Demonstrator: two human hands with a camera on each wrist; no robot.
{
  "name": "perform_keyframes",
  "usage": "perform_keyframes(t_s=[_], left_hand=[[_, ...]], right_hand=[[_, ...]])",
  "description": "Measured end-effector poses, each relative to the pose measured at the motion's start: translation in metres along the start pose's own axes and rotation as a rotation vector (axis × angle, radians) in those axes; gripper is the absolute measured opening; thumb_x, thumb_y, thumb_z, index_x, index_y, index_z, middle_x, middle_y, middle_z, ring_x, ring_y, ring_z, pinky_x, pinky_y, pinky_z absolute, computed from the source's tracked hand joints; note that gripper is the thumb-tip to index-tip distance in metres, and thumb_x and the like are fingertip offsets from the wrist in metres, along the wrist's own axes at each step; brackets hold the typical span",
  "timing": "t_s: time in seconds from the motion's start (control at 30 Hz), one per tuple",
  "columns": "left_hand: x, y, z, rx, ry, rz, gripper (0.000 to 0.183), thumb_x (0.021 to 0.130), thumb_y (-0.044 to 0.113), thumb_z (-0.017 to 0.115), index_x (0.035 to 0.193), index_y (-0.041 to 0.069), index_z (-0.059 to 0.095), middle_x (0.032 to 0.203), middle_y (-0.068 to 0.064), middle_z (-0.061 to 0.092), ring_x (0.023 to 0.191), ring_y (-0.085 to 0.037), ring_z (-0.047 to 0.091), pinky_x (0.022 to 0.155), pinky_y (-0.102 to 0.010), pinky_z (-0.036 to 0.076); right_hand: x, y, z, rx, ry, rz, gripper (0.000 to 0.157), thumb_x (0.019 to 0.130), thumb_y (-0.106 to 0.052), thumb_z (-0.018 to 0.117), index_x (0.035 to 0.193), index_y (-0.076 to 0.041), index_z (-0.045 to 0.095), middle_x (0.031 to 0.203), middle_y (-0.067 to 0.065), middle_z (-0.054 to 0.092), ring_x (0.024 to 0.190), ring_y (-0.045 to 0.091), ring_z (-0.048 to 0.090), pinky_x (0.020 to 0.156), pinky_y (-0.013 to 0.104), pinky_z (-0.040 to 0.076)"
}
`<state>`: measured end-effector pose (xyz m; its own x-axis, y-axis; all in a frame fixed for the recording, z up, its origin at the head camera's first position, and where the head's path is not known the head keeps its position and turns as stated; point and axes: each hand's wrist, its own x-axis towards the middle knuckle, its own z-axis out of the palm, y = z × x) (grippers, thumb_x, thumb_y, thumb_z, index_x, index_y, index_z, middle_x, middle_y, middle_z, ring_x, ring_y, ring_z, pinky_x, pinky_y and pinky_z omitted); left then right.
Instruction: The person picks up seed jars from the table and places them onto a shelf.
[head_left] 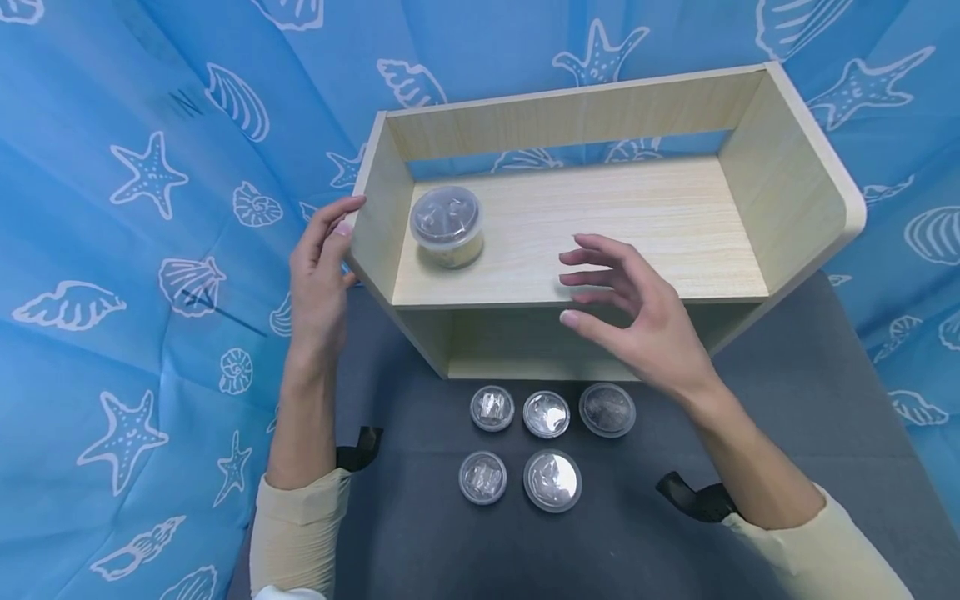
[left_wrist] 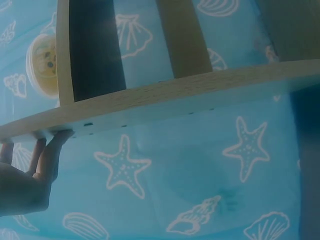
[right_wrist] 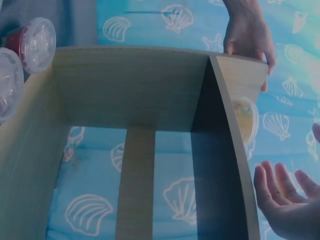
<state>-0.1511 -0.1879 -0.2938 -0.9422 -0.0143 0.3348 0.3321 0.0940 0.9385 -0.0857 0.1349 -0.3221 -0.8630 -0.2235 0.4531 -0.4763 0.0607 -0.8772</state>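
A two-level wooden shelf stands ahead of me. On its upper board, near the left side panel, sits a round plastic tub with a clear lid and yellowish contents. My left hand touches that panel from outside; in the left wrist view the fingertips meet its outer face. My right hand hovers over the front edge of the upper board, fingers spread and slightly bent, palm turned left, holding nothing. It is well to the right of the tub, which also shows in the right wrist view.
Several smaller lidded tubs stand in two rows on the dark grey tabletop before the shelf. One small tub shows red contents from the side. A blue curtain with seashell prints hangs behind and beside the shelf.
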Motion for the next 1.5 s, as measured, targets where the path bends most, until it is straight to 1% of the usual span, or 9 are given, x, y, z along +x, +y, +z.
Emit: perform_keyframes(t_s=[0.23,0.4,0.47,0.6,0.7,0.87,1.2,1.33,1.5], left_hand=[[0.0,0.0,0.001,-0.011,-0.005,-0.003,0.032,0.105,0.026,0.047,0.13,0.016,0.064,0.139,-0.005,0.051,0.122,-0.027,0.051,0.094,-0.06,0.045],[0.0,-0.001,0.002,-0.014,-0.003,-0.004,0.032,0.105,0.025,0.047,0.131,0.016,0.063,0.139,-0.005,0.051,0.122,-0.027,0.051,0.095,-0.059,0.045],[0.0,-0.001,0.002,-0.021,-0.001,-0.001,0.032,0.105,0.025,0.047,0.131,0.016,0.063,0.139,-0.006,0.051,0.122,-0.027,0.051,0.093,-0.056,0.046],[0.0,-0.004,0.002,-0.031,-0.003,0.015,0.032,0.105,0.024,0.047,0.131,0.015,0.063,0.137,-0.008,0.052,0.119,-0.028,0.052,0.091,-0.051,0.049],[-0.001,-0.004,0.003,-0.031,-0.002,0.026,0.032,0.105,0.024,0.047,0.131,0.014,0.062,0.136,-0.009,0.052,0.118,-0.029,0.052,0.089,-0.048,0.051],[0.0,-0.004,0.003,-0.028,0.006,0.033,0.032,0.105,0.025,0.047,0.131,0.015,0.062,0.134,-0.009,0.053,0.116,-0.029,0.054,0.087,-0.047,0.053],[-0.001,-0.001,0.002,-0.018,0.019,0.048,0.032,0.104,0.023,0.048,0.131,0.014,0.063,0.13,-0.011,0.057,0.112,-0.029,0.055,0.081,-0.042,0.055],[0.0,0.0,0.001,-0.013,0.004,0.06,0.033,0.104,0.023,0.047,0.132,0.013,0.062,0.133,-0.011,0.056,0.115,-0.03,0.054,0.082,-0.044,0.055],[0.0,-0.001,0.001,0.004,0.0,0.075,0.034,0.105,0.023,0.046,0.133,0.013,0.061,0.135,-0.008,0.054,0.117,-0.029,0.053,0.085,-0.053,0.052]], right_hand=[[-0.017,0.007,-0.013,0.085,-0.016,-0.014,0.07,0.078,0.022,0.069,0.142,0.003,0.047,0.129,0.029,0.055,0.112,0.032,0.061,0.092,0.033,0.051],[-0.029,0.012,-0.02,0.073,-0.04,-0.047,0.07,0.075,0.025,0.068,0.14,0.009,0.047,0.127,0.027,0.057,0.112,0.028,0.062,0.091,0.031,0.051],[-0.034,0.015,-0.022,0.045,-0.051,-0.045,0.071,0.074,0.025,0.068,0.139,0.009,0.047,0.127,0.023,0.059,0.112,0.027,0.062,0.091,0.03,0.051],[-0.045,0.022,-0.027,0.009,-0.066,-0.021,0.071,0.074,0.025,0.07,0.139,0.007,0.049,0.126,0.024,0.059,0.111,0.025,0.063,0.091,0.029,0.051],[-0.053,0.028,-0.03,-0.008,-0.078,0.009,0.071,0.074,0.024,0.07,0.139,0.006,0.049,0.127,0.027,0.058,0.112,0.025,0.063,0.091,0.029,0.051],[-0.065,0.037,-0.034,-0.07,-0.087,0.085,0.074,0.076,0.022,0.072,0.141,-0.003,0.05,0.129,0.022,0.058,0.113,0.026,0.062,0.093,0.03,0.05],[-0.092,0.063,-0.037,-0.115,-0.055,0.126,0.07,0.077,0.021,0.072,0.141,0.003,0.049,0.129,0.02,0.059,0.116,0.021,0.06,0.093,0.026,0.049],[-0.101,0.078,-0.037,-0.125,-0.045,0.13,0.07,0.076,0.022,0.071,0.141,0.003,0.049,0.129,0.02,0.06,0.117,0.02,0.059,0.092,0.025,0.049],[-0.109,0.092,-0.035,-0.127,-0.036,0.128,0.071,0.075,0.022,0.073,0.14,0.001,0.051,0.128,0.023,0.06,0.116,0.02,0.06,0.091,0.024,0.05]])
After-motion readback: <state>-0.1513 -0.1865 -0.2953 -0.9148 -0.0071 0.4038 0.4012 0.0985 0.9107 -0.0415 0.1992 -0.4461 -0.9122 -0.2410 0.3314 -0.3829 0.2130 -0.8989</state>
